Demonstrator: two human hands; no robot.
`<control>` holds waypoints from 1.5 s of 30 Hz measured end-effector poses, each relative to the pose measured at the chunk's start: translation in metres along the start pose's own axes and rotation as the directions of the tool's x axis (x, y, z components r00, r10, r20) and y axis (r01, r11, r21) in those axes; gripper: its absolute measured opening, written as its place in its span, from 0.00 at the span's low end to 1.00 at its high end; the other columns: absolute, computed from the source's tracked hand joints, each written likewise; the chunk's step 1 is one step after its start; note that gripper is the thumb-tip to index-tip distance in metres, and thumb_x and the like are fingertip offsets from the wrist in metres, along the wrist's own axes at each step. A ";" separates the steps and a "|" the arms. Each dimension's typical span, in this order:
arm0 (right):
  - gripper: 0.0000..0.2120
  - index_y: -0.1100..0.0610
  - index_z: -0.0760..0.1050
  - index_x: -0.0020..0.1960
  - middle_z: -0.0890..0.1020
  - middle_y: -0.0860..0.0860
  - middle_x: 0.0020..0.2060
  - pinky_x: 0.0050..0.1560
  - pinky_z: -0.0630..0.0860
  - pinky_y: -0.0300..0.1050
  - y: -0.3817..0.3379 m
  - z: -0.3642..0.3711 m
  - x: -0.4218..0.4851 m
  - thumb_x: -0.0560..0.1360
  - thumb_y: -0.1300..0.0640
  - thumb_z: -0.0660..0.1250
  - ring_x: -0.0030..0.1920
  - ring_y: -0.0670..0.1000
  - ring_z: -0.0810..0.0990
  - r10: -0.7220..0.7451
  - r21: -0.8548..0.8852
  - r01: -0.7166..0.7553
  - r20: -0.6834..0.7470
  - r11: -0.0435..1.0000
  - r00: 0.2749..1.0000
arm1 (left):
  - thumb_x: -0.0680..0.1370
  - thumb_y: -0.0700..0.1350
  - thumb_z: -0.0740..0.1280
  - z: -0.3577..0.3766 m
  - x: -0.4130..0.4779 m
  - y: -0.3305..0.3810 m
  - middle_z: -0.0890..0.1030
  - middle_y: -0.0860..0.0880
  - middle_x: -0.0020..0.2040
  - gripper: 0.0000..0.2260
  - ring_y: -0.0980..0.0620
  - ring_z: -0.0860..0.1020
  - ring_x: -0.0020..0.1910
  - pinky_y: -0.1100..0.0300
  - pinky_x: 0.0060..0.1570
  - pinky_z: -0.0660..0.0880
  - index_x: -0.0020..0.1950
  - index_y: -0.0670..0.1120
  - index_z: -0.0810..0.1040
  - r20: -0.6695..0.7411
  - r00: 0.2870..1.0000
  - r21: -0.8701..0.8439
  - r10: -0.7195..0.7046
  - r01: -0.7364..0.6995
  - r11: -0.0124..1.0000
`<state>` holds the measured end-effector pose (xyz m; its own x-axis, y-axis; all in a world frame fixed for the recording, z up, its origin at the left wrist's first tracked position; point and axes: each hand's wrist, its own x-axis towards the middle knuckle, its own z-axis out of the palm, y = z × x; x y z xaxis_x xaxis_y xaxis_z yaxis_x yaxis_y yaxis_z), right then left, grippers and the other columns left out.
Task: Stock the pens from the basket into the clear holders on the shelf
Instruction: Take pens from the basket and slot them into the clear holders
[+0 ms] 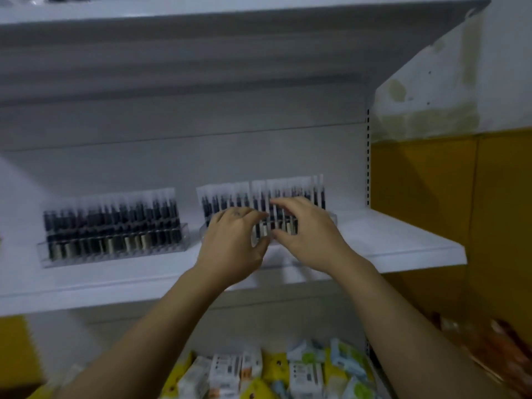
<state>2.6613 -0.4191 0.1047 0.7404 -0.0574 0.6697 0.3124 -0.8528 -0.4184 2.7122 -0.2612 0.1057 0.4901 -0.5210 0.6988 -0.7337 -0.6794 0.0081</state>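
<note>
Head view: the fingers [244, 216] of the person's left hand [233, 240] curl over the tops of a small bunch of packaged pens [273, 226], with the thumb pressed against the bunch from below. The right hand [305, 234] meets it from the other side, its fingers [288, 203] bent over the white card tops and its thumb closing on the lower part, so that both hands grip the same bunch between them. The frame is blurred, and the number of packs in the bunch cannot be told.

The bunch stands upright at the front of the right clear holder [331, 218], just before a long row of like packs [230, 197] that already fills the holder from end to end, dark barrels below and pale cards above. Well apart to the left, a second clear holder [112, 249] stands on the same white shelf [403, 243], also packed with dark pens in a full row. Both forearms reach up from the bottom of the frame to the shelf.

An upper shelf [230, 53] overhangs the scene. Below, small printed packets [288, 370] in white, yellow and pale blue lie heaped together. To the right of the shelving, a yellow wall [431, 182] rises beneath a stained white stretch.
</note>
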 end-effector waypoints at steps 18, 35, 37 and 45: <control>0.25 0.47 0.66 0.72 0.70 0.46 0.68 0.65 0.66 0.43 -0.003 0.222 -0.165 0.77 0.49 0.66 0.68 0.49 0.69 0.131 -0.042 -0.129 0.535 0.991 0.834 | 0.71 0.55 0.61 0.076 -0.259 -0.090 0.82 0.51 0.52 0.19 0.48 0.81 0.50 0.54 0.50 0.76 0.56 0.49 0.81 0.218 0.935 0.037 -0.280 0.278 0.960; 0.13 0.49 0.73 0.59 0.75 0.52 0.55 0.54 0.75 0.51 0.028 0.365 -0.296 0.75 0.49 0.64 0.58 0.57 0.74 0.240 -0.223 -0.095 0.941 0.970 0.238 | 0.76 0.55 0.65 0.204 -0.439 -0.105 0.75 0.49 0.66 0.22 0.48 0.72 0.65 0.53 0.65 0.69 0.69 0.49 0.71 0.745 0.403 0.113 -0.532 0.710 0.695; 0.02 0.47 0.71 0.44 0.74 0.48 0.42 0.47 0.74 0.47 0.043 0.379 -0.313 0.76 0.53 0.63 0.48 0.54 0.75 0.236 -0.216 -0.126 0.956 0.968 0.174 | 0.77 0.55 0.64 0.213 -0.449 -0.108 0.75 0.49 0.67 0.22 0.48 0.73 0.64 0.53 0.64 0.70 0.69 0.49 0.71 0.789 0.332 0.139 -0.516 0.722 0.678; 0.18 0.56 0.71 0.67 0.77 0.54 0.60 0.45 0.75 0.41 0.073 0.425 -0.348 0.77 0.58 0.63 0.51 0.51 0.77 0.379 -0.380 -0.308 0.923 0.872 -0.067 | 0.78 0.54 0.62 0.271 -0.504 -0.130 0.78 0.49 0.61 0.17 0.48 0.77 0.56 0.52 0.58 0.75 0.64 0.49 0.75 0.866 -0.001 0.250 -0.500 0.867 0.431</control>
<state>2.6797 -0.2409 -0.4196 0.6184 0.1595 -0.7695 -0.1823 -0.9234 -0.3378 2.6882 -0.0500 -0.4410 0.7741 -0.1074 -0.6239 0.2263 -0.8735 0.4311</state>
